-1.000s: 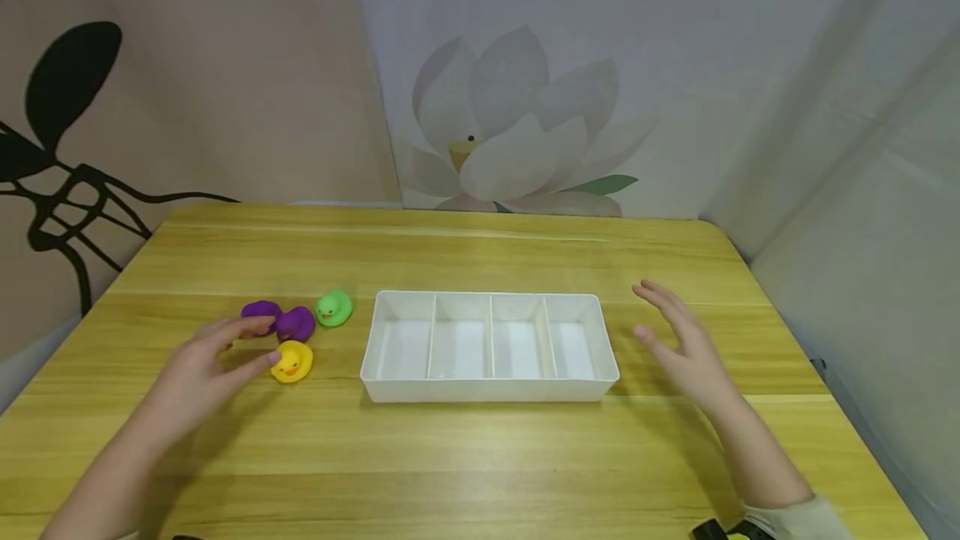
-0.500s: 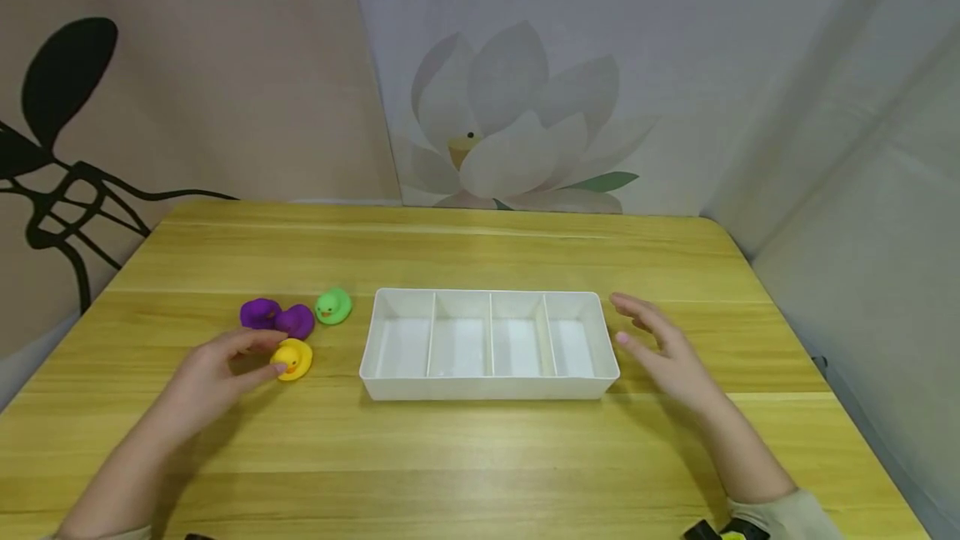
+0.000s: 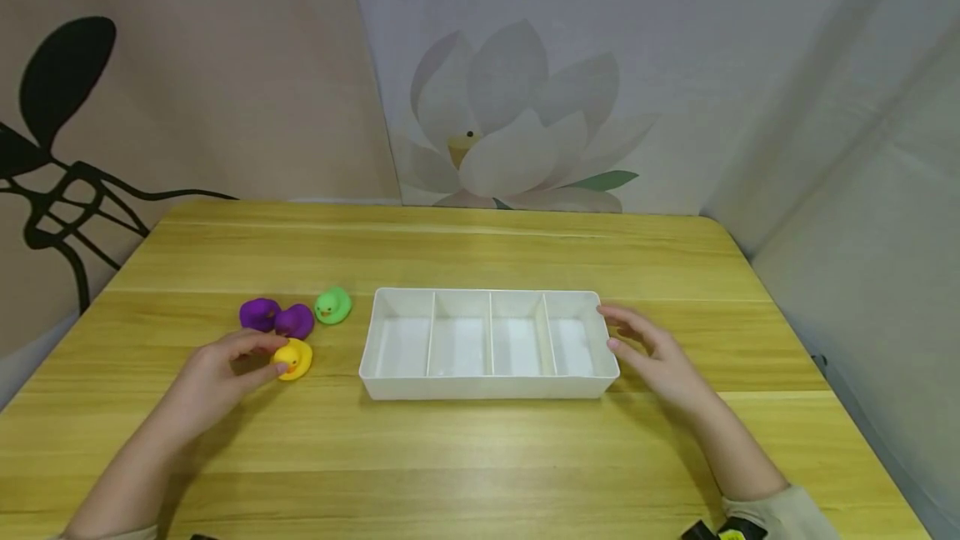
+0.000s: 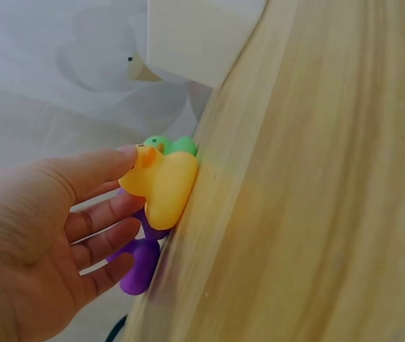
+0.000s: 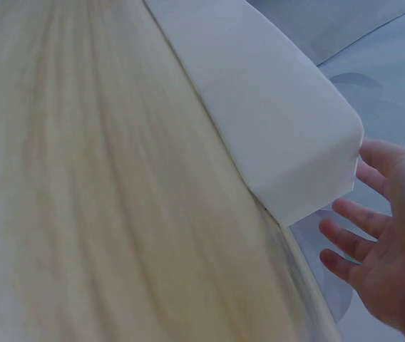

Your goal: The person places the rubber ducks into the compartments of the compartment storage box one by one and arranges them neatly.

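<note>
My left hand (image 3: 212,382) pinches a small yellow rubber duck (image 3: 299,358) between thumb and forefinger, low over the tabletop on the left. In the left wrist view the thumb lies against the head of the yellow duck (image 4: 168,187), and the other fingers are spread apart. Just behind it sit two purple rubber ducks (image 3: 296,322), side by side, and a green rubber duck (image 3: 333,307). A white divided tray (image 3: 480,388) with bare compartments stands mid-table. At its right end my right hand (image 3: 667,367) touches the wall with loosely bent fingertips, holding nothing.
The wooden table (image 3: 480,465) ends at a fabric backdrop (image 3: 540,65) printed with a flower. More cloth hangs along the right side. The green duck stands close to the tray's left end.
My left thumb and forefinger have closed on the yellow duck, which has hardly moved. My right hand has moved left, from beside the tray to its right end.
</note>
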Available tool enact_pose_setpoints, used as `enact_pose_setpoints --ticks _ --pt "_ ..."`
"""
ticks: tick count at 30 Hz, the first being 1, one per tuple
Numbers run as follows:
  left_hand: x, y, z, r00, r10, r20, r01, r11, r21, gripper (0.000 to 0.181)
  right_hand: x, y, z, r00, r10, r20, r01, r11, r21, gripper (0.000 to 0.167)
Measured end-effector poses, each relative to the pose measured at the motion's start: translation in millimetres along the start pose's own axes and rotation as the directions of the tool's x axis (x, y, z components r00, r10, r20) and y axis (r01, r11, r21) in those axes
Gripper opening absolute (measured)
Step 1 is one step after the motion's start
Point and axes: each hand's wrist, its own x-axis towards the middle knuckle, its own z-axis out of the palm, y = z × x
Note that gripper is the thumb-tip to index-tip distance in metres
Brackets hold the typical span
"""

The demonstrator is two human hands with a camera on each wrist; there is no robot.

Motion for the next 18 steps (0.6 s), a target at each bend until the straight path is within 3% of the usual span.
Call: enact_pose_setpoints --ticks 11,18 --pt "-1.1 5.6 -2.7 0.999 -0.035 -0.005 0.035 0.999 -0.013 0.028 -0.8 4.1 1.1 0.997 0.067 0.029 -0.069 0.994 0.086 0.043" --pt "0.2 13.0 -5.0 0.999 -0.007 -0.039 0.007 1.0 -0.014 0.027 -0.9 4.6 1.5 0.997 0.062 0.046 -0.068 0.99 0.127 0.045"
